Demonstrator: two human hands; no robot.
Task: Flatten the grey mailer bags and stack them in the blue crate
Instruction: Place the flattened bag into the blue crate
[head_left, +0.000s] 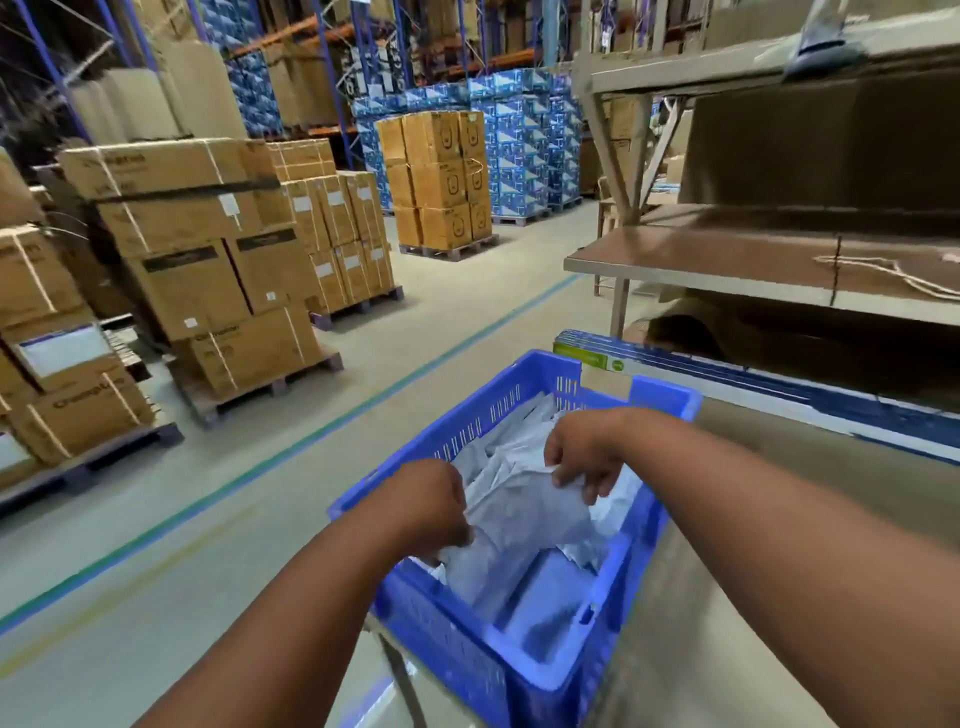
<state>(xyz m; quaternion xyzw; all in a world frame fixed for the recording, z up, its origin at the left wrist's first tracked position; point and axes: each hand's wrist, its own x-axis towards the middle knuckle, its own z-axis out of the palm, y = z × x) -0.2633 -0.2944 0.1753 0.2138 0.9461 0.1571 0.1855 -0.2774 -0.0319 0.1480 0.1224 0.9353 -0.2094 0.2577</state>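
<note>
A: 2 hands are seen over the blue crate (524, 670), and 1 grey mailer bag (519, 525) is held between them. Which step is judged to be in hand?

B: Flattening, most likely. The bag is gripped at its 8 o'clock corner by the left hand (431, 506), whose fingers are curled round the plastic, and its upper edge at 1 o'clock is pinched by the fingers of the right hand (582, 457). The bag appears to be drawn out between the 2 grips, just above the pile.

A: And what is called for next?

B: By judgement only: the bag would need to be pulled taut, pressed flat and laid squarely on the others, so that no corner is folded under. Air trapped inside could spoil the stack if it is not pushed out.

A: How is the bag described?

B: Pale grey, thin and glossy, creased and somewhat puffed in the middle. It is blurred, so no print can be made out. More loose bags (506, 439) are heaped toward 12 o'clock inside the crate, lying at mixed angles rather than neatly stacked; bare blue floor is left showing at 6 o'clock.

A: And the crate itself?

B: It is carried on a metal frame (400, 675), with shelving (727, 265) at 2 o'clock and palletised cartons (208, 249) at 10 o'clock.
</note>
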